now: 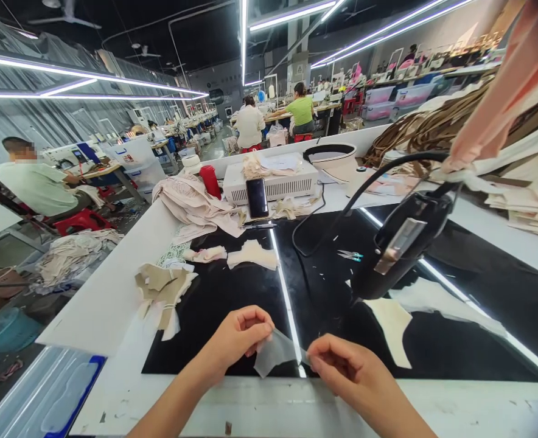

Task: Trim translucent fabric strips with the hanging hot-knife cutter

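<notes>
Between my hands, a thin translucent sheet piece (275, 354) is stretched just over the front edge of the glossy black board (223, 334). My left hand (246, 334) pinches its upper left part between thumb and fingers. At its right tip, my right hand (339, 362) pinches the corner. A cream fabric piece (392, 328) lies on the board right of my right hand. Behind it is a whitish translucent strip (442, 304). Further back on the board are more cream cut pieces (253, 254) and small teal-handled snips (350, 255).
A black hand-held device (401, 243) hangs at the right by a peach cloth (501, 103), its cable looping over the board. A phone (257, 198) leans on a white vented box (287, 182). Fabric bundles (166, 289) lie left. Several people work at tables beyond.
</notes>
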Demonstrator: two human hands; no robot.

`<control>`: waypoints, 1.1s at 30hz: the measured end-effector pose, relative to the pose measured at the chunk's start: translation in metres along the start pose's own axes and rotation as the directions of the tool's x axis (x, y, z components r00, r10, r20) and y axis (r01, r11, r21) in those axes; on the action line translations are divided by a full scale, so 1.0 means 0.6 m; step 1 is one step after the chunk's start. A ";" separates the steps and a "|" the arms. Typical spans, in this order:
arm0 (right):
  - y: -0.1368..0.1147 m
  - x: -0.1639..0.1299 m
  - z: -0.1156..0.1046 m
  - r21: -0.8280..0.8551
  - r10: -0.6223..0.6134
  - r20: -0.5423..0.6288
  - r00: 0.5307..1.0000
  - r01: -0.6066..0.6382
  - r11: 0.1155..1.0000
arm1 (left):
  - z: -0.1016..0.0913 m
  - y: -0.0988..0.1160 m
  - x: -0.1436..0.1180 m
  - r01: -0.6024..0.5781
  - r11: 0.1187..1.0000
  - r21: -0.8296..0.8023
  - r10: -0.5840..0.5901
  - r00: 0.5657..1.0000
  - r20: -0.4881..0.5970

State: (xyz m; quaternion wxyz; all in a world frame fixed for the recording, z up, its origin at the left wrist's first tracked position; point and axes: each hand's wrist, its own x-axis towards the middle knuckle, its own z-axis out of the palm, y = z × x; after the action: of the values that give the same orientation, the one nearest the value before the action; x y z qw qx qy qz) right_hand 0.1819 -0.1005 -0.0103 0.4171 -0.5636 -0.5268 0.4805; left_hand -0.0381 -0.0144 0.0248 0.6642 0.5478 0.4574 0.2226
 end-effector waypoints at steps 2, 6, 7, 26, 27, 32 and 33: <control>0.002 0.002 0.004 -0.076 -0.076 -0.024 0.997 0.074 0.994 | -0.003 -0.002 0.001 0.008 0.999 0.032 -0.008 1.000 -0.019; 0.007 0.005 0.011 -0.161 -0.121 -0.033 0.992 0.114 0.980 | -0.009 -0.003 0.009 0.026 0.993 0.118 -0.021 0.999 -0.043; 0.008 0.006 0.013 -0.178 -0.127 -0.042 0.991 0.118 0.977 | -0.010 -0.003 0.012 0.025 0.991 0.133 -0.019 0.999 -0.046; 0.000 0.019 -0.006 0.022 -0.200 -0.016 0.980 0.200 0.979 | -0.012 0.021 0.008 -0.247 0.965 -0.087 0.261 0.933 0.248; 0.000 0.022 -0.002 -0.002 -0.223 0.015 0.975 0.223 0.975 | -0.012 0.017 0.011 -0.245 0.963 -0.110 0.266 0.929 0.257; 0.010 0.034 0.008 -0.182 -0.209 0.060 0.976 0.217 0.959 | -0.017 -0.001 0.033 -0.250 0.968 0.026 0.239 0.948 0.212; 0.014 0.036 0.008 -0.230 -0.220 0.032 0.975 0.222 0.948 | -0.018 -0.003 0.037 -0.259 0.962 0.081 0.241 0.953 0.185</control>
State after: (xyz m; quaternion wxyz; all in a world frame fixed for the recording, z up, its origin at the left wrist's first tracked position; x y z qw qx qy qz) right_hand 0.1786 -0.0798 -0.0217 0.3979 -0.5443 -0.6404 0.3678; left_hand -0.0367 0.0084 0.0151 0.6383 0.6527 0.3357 0.2320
